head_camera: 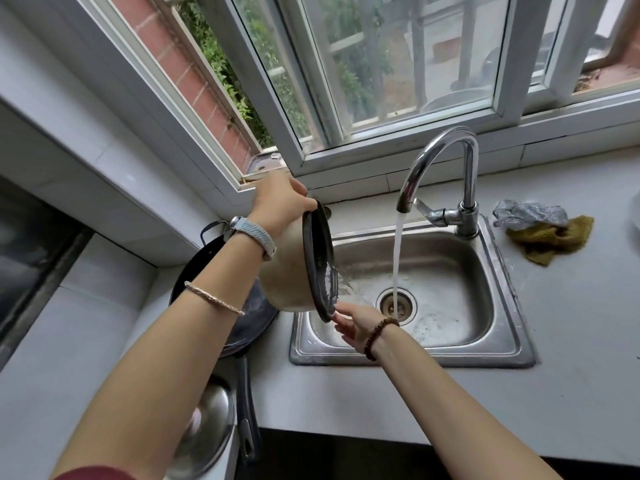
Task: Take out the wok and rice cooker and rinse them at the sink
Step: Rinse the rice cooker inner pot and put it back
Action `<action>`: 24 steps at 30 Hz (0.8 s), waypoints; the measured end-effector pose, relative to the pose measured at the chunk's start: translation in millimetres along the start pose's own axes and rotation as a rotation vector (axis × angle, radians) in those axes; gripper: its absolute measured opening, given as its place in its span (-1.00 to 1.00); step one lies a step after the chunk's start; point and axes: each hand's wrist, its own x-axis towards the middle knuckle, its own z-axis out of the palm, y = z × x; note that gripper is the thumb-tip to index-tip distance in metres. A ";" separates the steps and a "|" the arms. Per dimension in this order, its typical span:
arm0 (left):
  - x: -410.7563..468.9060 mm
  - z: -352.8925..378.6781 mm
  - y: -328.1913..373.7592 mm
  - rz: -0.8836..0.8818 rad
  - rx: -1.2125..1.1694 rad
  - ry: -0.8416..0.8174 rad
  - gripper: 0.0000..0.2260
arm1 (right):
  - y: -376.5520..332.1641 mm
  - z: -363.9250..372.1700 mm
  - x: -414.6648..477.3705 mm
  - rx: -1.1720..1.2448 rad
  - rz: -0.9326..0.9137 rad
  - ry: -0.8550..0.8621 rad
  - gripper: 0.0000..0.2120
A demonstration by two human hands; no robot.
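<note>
Sideways, rice cooker pot [288, 271] in left hand [281, 202]; right hand [360, 323] touches rim.

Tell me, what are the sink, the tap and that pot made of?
The sink looks like brushed steel: grey, with a dull shine and water spots. The tap seems to be polished, chrome-like metal, with mirror-bright reflections. The pot looks like matt pale metal outside, maybe aluminium, with a dark coated inside; I can't be sure.
</note>
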 end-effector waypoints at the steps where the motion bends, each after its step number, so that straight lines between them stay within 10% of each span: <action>1: -0.3 -1.7 1.8 0.012 0.003 0.009 -0.79 | -0.1 4.0 1.1 0.008 0.002 -0.005 -0.90; 24: -5.9 -11.8 23.6 0.073 0.022 0.044 -0.74 | -9.0 33.1 -11.6 0.086 0.006 -0.066 -0.86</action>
